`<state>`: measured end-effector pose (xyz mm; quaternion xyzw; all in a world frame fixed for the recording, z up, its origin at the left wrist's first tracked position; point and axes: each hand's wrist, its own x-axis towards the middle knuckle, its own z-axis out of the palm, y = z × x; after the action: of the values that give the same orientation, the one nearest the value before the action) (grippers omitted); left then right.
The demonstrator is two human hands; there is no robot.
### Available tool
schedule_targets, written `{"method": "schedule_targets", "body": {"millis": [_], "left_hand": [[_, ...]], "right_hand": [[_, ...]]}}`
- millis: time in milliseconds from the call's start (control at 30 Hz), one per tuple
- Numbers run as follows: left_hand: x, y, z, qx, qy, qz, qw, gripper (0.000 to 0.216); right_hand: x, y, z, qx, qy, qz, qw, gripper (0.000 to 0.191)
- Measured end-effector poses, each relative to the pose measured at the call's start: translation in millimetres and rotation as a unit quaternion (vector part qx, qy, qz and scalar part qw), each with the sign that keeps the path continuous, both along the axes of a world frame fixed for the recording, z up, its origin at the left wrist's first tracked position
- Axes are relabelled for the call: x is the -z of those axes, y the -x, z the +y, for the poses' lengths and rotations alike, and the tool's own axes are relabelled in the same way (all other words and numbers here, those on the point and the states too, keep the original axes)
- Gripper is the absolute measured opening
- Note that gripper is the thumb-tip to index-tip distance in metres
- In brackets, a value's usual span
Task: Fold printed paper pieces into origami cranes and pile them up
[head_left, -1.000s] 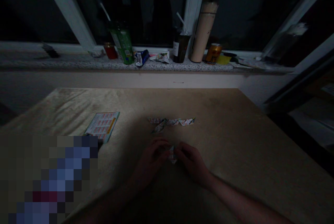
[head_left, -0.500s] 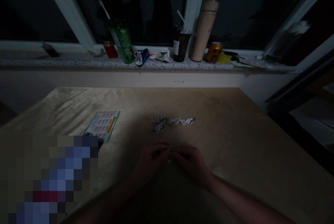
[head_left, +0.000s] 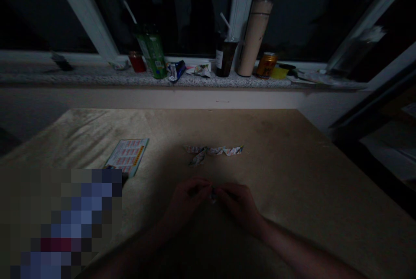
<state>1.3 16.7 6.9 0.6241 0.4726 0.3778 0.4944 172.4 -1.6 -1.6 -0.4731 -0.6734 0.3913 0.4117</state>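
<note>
My left hand (head_left: 187, 199) and my right hand (head_left: 238, 203) meet low over the tan table (head_left: 292, 175), fingertips pinched together on a small folded piece of printed paper (head_left: 212, 195). Only a sliver of it shows between the fingers. Beyond the hands, a row of several folded paper pieces (head_left: 214, 152) lies on the table. The scene is very dark.
A printed card booklet (head_left: 128, 156) lies to the left on the table. The stone windowsill (head_left: 81, 77) behind holds a green bottle (head_left: 152, 53), a red jar (head_left: 137, 62), a dark cup with a straw (head_left: 225, 56), a tall beige tumbler (head_left: 254, 38) and an orange can (head_left: 266, 66).
The hands have closed tighter round the small paper, so less of it shows than a second ago. Everything else on the table is unmoved.
</note>
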Motion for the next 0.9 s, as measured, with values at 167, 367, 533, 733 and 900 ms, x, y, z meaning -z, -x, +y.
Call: {"method": "schedule_targets", "body": {"millis": [167,367,533,733,900], "left_hand": [[-2.6,-0.8,0.0,-0.004,0.005,-0.005,1.000,0.010],[-3.5,-0.6,-0.6,-0.013,0.001,-0.025,1.000,0.009],[-1.5,-1.1,-1.1,-0.031,-0.005,-0.033,0.999,0.008],[-3.0,-0.6,-1.3,-0.043,0.001,-0.031,0.999,0.008],[-0.7,0.3,-2.1,-0.043,-0.005,-0.030,0.999,0.007]], "right_hand": [[-2.0,-0.3,-1.0,-0.004,-0.012,0.016,1.000,0.025],[-3.4,-0.8,-1.3,0.000,-0.022,0.015,1.000,0.023],[-2.3,-0.4,-1.5,0.013,-0.021,0.011,1.000,0.025],[0.3,-1.2,-1.0,0.046,-0.013,0.018,0.999,0.024],[2.0,-3.6,0.3,0.083,-0.001,0.031,0.996,0.025]]}}
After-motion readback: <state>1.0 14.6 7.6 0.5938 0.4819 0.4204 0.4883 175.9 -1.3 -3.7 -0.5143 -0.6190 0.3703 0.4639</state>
